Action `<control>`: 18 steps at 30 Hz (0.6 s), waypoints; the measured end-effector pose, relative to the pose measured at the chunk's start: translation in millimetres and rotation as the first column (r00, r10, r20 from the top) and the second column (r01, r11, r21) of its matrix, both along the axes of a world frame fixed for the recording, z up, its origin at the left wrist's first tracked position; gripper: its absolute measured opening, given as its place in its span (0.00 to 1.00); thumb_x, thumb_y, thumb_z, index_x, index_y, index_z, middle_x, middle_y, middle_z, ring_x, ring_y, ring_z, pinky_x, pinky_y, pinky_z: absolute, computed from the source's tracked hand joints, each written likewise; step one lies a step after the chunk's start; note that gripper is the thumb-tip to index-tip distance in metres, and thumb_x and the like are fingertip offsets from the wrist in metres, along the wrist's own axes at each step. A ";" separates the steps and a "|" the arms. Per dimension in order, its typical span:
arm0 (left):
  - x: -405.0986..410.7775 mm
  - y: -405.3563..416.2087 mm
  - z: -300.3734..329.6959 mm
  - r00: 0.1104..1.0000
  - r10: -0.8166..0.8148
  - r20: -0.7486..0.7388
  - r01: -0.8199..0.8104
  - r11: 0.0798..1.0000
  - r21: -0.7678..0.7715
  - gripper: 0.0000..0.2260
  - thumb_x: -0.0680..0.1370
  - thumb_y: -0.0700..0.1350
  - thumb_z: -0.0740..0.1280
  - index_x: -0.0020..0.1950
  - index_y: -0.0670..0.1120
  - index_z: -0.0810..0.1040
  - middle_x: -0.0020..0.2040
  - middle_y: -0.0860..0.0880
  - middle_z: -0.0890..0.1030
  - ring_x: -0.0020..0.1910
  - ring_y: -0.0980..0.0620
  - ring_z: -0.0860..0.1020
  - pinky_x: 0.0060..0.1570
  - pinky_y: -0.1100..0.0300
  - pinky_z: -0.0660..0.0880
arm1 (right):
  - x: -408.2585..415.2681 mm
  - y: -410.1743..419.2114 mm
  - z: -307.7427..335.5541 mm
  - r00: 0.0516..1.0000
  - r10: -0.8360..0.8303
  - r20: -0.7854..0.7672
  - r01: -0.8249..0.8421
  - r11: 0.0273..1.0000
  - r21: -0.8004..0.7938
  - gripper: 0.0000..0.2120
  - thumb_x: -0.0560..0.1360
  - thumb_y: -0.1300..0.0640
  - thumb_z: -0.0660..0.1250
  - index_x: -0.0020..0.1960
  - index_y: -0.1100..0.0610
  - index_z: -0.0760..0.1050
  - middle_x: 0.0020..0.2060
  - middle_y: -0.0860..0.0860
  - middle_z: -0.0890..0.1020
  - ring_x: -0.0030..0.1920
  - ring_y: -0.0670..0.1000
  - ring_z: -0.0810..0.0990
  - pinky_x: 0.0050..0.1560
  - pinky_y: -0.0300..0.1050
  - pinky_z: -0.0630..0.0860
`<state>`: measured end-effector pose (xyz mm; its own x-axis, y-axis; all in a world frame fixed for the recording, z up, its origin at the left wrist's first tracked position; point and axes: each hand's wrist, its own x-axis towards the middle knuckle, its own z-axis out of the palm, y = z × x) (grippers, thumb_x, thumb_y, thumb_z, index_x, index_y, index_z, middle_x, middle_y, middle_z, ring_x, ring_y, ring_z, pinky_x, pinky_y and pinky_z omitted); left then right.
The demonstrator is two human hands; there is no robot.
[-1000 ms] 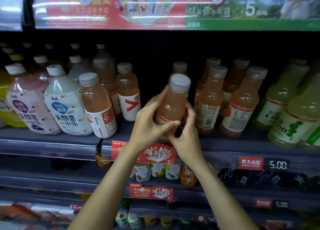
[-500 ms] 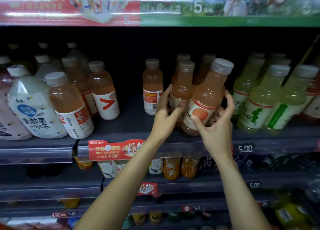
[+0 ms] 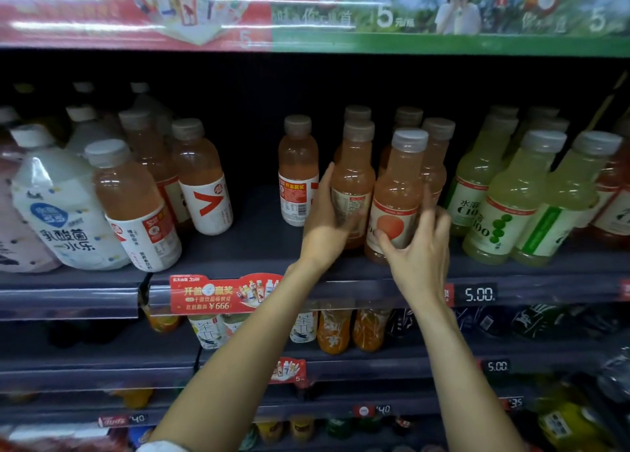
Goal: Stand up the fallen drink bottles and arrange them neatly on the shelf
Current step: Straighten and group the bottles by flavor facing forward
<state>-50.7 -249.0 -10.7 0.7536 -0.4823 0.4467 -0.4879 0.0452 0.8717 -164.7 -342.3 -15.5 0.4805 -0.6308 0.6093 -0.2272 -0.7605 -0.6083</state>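
Observation:
An orange peach-drink bottle (image 3: 397,195) with a grey cap stands upright at the front of the dark shelf (image 3: 259,247). My right hand (image 3: 421,250) grips its lower half, thumb on the peach label and fingers round the back. Just to its left stands a second orange bottle (image 3: 353,182), which my left hand (image 3: 325,226) holds at label height, thumb pointing up. More orange bottles (image 3: 438,151) stand in rows behind these two. A lone orange bottle with a white label (image 3: 298,178) stands upright left of my left hand.
Leaning orange bottles (image 3: 136,206) and a white milky-drink bottle (image 3: 58,209) crowd the shelf's left end. Green drink bottles (image 3: 504,206) fill the right. A bare gap lies between the lone bottle and the left group. A price strip (image 3: 479,294) and red promo tag (image 3: 221,294) line the edge.
The peach bottle went from tilted in my right hand to upright at the shelf front. My left hand shifted onto the neighbouring orange bottle. The view moved right.

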 end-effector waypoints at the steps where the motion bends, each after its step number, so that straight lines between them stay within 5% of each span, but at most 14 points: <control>1: 1.2 0.0 -1.2 1.000 0.006 0.016 -0.006 1.000 0.011 0.37 0.76 0.43 0.71 0.78 0.51 0.53 0.73 0.51 0.67 0.71 0.57 0.66 0.71 0.51 0.66 | -0.4 -2.4 -0.4 1.000 0.007 -0.010 -0.007 1.000 -0.004 0.45 0.68 0.52 0.75 0.76 0.55 0.53 0.65 0.60 0.67 0.64 0.60 0.69 0.56 0.47 0.70; 7: 4.1 15.1 -5.0 0.994 0.035 0.100 -0.042 0.997 0.068 0.37 0.77 0.45 0.69 0.79 0.50 0.51 0.75 0.48 0.65 0.74 0.52 0.64 0.71 0.49 0.66 | -5.9 3.0 -0.8 1.000 0.004 0.003 -0.004 1.000 -0.017 0.37 0.72 0.56 0.71 0.75 0.60 0.57 0.66 0.60 0.67 0.66 0.58 0.67 0.62 0.48 0.68; 10: -2.6 44.7 4.4 0.962 0.169 0.213 -0.192 0.977 0.092 0.30 0.77 0.45 0.68 0.76 0.48 0.60 0.72 0.48 0.70 0.70 0.52 0.69 0.67 0.55 0.69 | -11.7 21.7 -0.7 0.988 0.010 0.152 0.020 0.981 -0.194 0.25 0.74 0.61 0.68 0.69 0.63 0.66 0.63 0.62 0.70 0.64 0.57 0.68 0.65 0.35 0.64; 13: -11.6 88.3 16.1 0.801 0.352 0.484 -0.382 0.923 -0.038 0.19 0.78 0.44 0.66 0.69 0.43 0.72 0.62 0.46 0.78 0.61 0.50 0.77 0.58 0.54 0.75 | -3.4 43.7 4.2 0.967 0.166 0.192 -0.090 0.932 -0.352 0.18 0.74 0.65 0.66 0.63 0.62 0.73 0.59 0.60 0.75 0.61 0.54 0.71 0.64 0.37 0.65; 15: -9.9 120.8 16.5 0.617 0.501 0.607 -0.478 0.851 -0.216 0.14 0.78 0.40 0.66 0.63 0.39 0.75 0.56 0.44 0.80 0.56 0.49 0.78 0.55 0.53 0.76 | 14.1 62.8 8.6 0.942 0.287 0.175 -0.201 0.898 -0.391 0.15 0.74 0.65 0.66 0.61 0.61 0.75 0.57 0.59 0.76 0.59 0.55 0.73 0.62 0.43 0.69; 18: 5.1 164.5 13.6 0.372 0.715 0.591 -0.664 0.651 -0.369 0.18 0.76 0.40 0.70 0.64 0.38 0.72 0.59 0.39 0.77 0.60 0.45 0.73 0.61 0.52 0.70 | 48.4 95.9 20.6 0.875 0.459 0.156 -0.370 0.840 -0.396 0.13 0.74 0.65 0.65 0.59 0.60 0.76 0.56 0.59 0.76 0.58 0.54 0.73 0.61 0.40 0.68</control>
<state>-45.6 -84.6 2.9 0.3111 0.1113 0.9439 -0.7770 -0.5421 0.3200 -116.2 -246.4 5.2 0.4635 -0.1339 0.8759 0.2732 -0.9188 -0.2850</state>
